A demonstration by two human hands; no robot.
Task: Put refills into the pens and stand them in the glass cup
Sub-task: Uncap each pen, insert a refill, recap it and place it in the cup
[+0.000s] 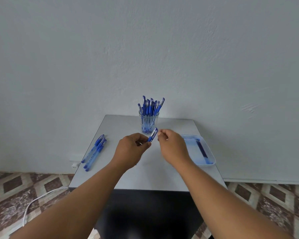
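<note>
1. Sitting under both hands is the gray table [145,175].
2. The blue tray [212,160] lies just right of the right hand [171,146], whose fingers are curled; I cannot tell what they hold.
3. The glass cup [148,122], full of pens, stands just behind the hands.
4. Three loose pens [94,151] lie left of the left hand [131,149].
5. The left hand pinches a blue pen [153,134], tip up.

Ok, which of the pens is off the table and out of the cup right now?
The pen pinched in the left hand, tilted in front of the glass cup. The others stand in the cup or lie at the table's left edge.
</note>
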